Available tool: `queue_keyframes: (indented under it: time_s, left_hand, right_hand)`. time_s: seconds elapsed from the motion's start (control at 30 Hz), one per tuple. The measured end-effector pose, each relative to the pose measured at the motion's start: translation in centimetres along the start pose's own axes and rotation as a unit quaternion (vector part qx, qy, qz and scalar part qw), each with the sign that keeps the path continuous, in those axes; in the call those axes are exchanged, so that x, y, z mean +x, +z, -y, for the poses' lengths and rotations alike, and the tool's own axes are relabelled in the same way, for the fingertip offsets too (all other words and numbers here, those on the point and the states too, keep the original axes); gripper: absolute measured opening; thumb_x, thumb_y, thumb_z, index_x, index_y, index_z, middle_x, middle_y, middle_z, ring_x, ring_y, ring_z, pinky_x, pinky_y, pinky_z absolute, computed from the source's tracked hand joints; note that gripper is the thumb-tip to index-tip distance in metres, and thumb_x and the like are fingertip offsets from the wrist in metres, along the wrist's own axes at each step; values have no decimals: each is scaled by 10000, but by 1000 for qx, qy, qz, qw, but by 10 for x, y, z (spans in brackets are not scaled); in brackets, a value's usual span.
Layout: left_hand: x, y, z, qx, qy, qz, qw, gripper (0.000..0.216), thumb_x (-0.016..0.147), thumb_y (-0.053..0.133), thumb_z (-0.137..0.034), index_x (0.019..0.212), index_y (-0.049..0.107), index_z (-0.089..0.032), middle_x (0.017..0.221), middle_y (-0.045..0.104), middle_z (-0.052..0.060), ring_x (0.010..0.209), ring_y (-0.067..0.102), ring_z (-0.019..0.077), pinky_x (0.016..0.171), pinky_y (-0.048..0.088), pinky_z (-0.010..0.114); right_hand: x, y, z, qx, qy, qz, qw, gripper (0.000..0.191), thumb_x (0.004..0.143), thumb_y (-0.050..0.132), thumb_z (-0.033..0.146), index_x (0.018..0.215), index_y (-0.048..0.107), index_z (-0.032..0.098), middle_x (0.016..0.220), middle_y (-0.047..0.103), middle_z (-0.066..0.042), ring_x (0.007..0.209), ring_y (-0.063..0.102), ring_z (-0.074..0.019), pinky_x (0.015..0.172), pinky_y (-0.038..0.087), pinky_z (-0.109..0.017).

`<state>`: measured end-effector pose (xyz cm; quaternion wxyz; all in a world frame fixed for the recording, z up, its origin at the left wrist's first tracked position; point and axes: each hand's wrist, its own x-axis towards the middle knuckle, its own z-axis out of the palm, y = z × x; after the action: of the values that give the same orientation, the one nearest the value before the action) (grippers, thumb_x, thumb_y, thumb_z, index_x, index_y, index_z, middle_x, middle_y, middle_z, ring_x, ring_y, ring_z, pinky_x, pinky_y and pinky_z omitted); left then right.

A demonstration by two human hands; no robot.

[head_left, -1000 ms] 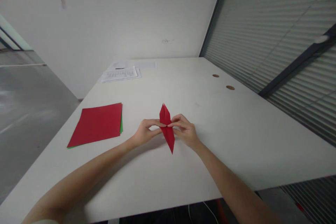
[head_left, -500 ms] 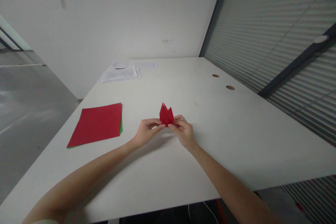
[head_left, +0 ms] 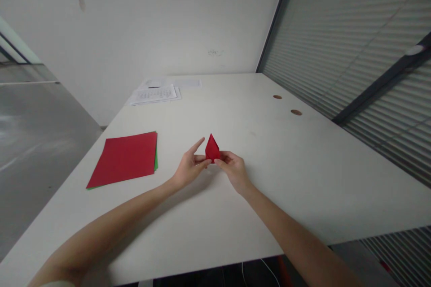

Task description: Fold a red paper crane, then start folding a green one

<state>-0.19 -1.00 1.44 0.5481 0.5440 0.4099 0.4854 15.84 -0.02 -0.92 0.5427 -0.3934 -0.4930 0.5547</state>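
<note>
A small folded piece of red paper (head_left: 212,147) stands upright between my hands, its single point facing up. My left hand (head_left: 189,167) pinches its lower left edge between thumb and fingers, while the index finger sticks up and away from it. On the other side, my right hand (head_left: 235,168) grips the lower right edge, thumb in front and fingers behind. The fingertips behind the paper are partly hidden. To the left of my hands lies a stack of square sheets, a red sheet (head_left: 124,158) on top and a green sheet (head_left: 156,161) showing at its edge.
The white table (head_left: 235,228) holds printed papers (head_left: 155,94) at its far left. Two round holes (head_left: 296,112) are cut near the right edge. A wall (head_left: 202,18) stands behind, and window blinds (head_left: 363,67) run along the right.
The folded paper showed several spread points; now its points lie together as one narrower tip. My left index finger has lifted off and stretches upward. The sheet stack has stayed put.
</note>
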Motion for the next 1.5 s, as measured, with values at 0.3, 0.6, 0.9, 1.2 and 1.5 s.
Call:
queue_keyframes:
  time_s: [0.3, 0.6, 0.9, 1.2, 1.5]
  left_hand:
    - [1, -1, -2, -48, -58, 34, 997, 309, 693, 765, -382, 858, 742, -121, 849, 736, 99, 754, 657, 191, 687, 506, 291]
    - [2, -4, 3, 15, -70, 17, 997, 366, 677, 753, -480, 700, 758, -115, 605, 667, 40, 563, 541, 128, 579, 421, 253]
    - [-1, 1, 13, -66, -144, 54, 986, 391, 665, 788, -444, 830, 735, -93, 821, 725, 109, 699, 643, 153, 680, 500, 271]
    - [-4, 2, 15, -91, -166, 94, 977, 412, 599, 834, -427, 763, 737, -62, 718, 720, 98, 617, 650, 152, 688, 523, 305]
    - [-5, 4, 19, -138, -215, 129, 958, 502, 583, 838, -469, 823, 708, -48, 745, 729, 131, 643, 681, 170, 692, 530, 317]
  right_hand:
    - [0, -2, -1, -6, 37, -7, 999, 288, 587, 799, 402, 676, 642, 177, 603, 634, 1, 564, 532, -127, 567, 432, -278]
    - [-1, -1, 3, -10, 55, 7, 998, 294, 628, 776, 430, 702, 664, 168, 635, 642, -4, 579, 536, -125, 580, 417, -273]
    - [2, -5, 2, -57, 41, 4, 998, 341, 639, 744, 477, 588, 582, 181, 510, 548, 29, 496, 469, -109, 503, 365, -251]
    - [-1, -3, 5, -74, 31, 25, 996, 335, 646, 730, 471, 583, 562, 188, 508, 522, 35, 489, 438, -105, 497, 358, -251]
    - [0, -5, 7, -79, 23, 26, 996, 359, 660, 728, 491, 586, 551, 187, 502, 517, 38, 492, 435, -101, 495, 352, -245]
